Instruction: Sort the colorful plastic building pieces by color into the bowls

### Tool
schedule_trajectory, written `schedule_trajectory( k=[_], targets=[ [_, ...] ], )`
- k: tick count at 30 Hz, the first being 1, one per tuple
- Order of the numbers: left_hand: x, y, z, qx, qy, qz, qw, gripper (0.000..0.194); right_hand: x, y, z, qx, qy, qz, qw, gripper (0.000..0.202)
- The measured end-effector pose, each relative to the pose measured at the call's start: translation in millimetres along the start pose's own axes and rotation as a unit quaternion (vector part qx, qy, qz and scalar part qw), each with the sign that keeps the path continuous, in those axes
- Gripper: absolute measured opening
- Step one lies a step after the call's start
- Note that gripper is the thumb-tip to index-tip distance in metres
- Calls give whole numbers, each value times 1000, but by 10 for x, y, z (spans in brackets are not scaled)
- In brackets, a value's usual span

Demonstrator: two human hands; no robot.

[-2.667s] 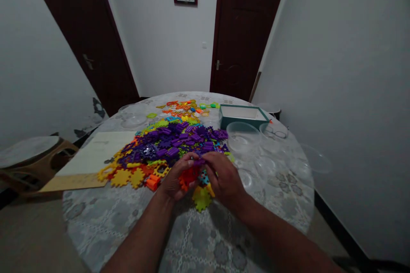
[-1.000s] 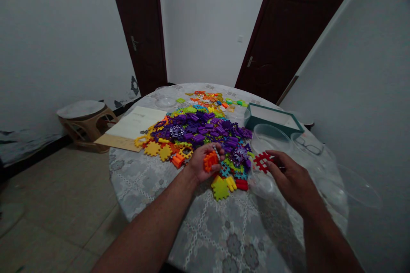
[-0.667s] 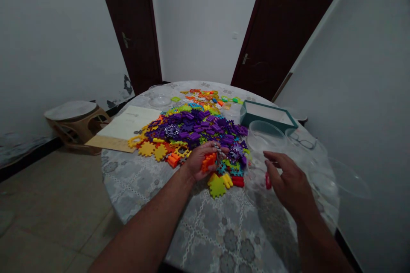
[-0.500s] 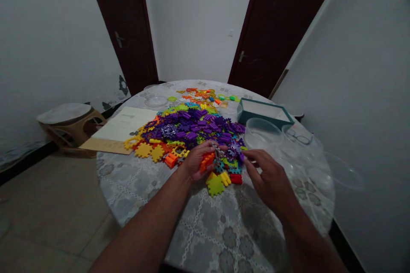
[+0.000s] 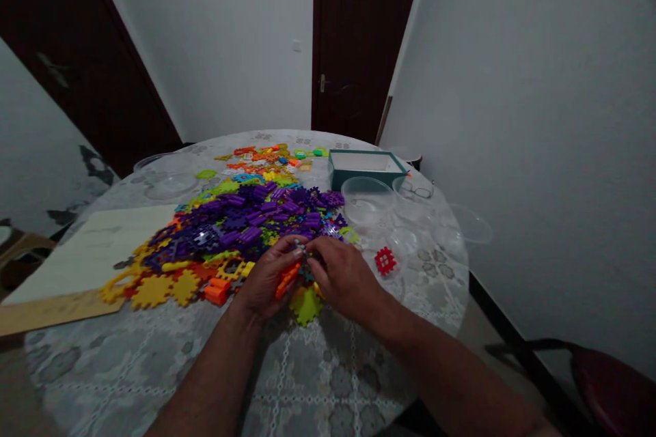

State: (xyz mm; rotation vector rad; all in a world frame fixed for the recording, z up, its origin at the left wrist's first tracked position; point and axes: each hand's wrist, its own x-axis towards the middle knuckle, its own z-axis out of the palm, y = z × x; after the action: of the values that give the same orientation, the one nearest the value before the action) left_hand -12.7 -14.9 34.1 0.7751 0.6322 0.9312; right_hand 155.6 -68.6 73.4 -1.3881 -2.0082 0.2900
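My left hand point(image 5: 266, 276) is closed around an orange toothed plastic building piece point(image 5: 288, 278). A small grey building piece point(image 5: 300, 246) shows at its fingertips. My right hand point(image 5: 343, 273) meets the left there, thumb and fingers pinched at the grey piece; its exact shape is partly hidden. Just beyond both hands lies a heap of purple building pieces point(image 5: 249, 218), mixed with other colours. Under the hands rests a yellow-green gear-shaped piece point(image 5: 306, 306). Yellow gear-shaped pieces point(image 5: 152, 291) and an orange ribbed connector point(image 5: 216, 291) lie to the left.
Clear plastic tubs point(image 5: 366, 201) stand on the right, with a red toothed piece point(image 5: 385, 261) lying near them. Behind is a green-edged box point(image 5: 366, 167); glasses point(image 5: 421, 191) lie beside it. An open cardboard folder point(image 5: 66, 314) covers the left side of the patterned tablecloth point(image 5: 205, 375).
My view has turned to the right. My right hand has come in from beside the heap to my left hand, and their fingertips now meet at the grey piece.
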Motion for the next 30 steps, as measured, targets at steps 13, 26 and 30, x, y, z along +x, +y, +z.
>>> schedule_trajectory(
  k=[13, 26, 30],
  targets=[
    [26, 17, -56, -95, 78, -25, 992, 13, 1371, 873, -761, -30, -83, 142, 986, 11],
    [47, 86, -65, -222, 77, -7, 972, 37, 1654, 663, -444, -58, -39, 63, 996, 26],
    [53, 58, -41, -196, 102, 33, 975, 45, 867, 93, -260, 16, -163, -112, 980, 26]
  ],
)
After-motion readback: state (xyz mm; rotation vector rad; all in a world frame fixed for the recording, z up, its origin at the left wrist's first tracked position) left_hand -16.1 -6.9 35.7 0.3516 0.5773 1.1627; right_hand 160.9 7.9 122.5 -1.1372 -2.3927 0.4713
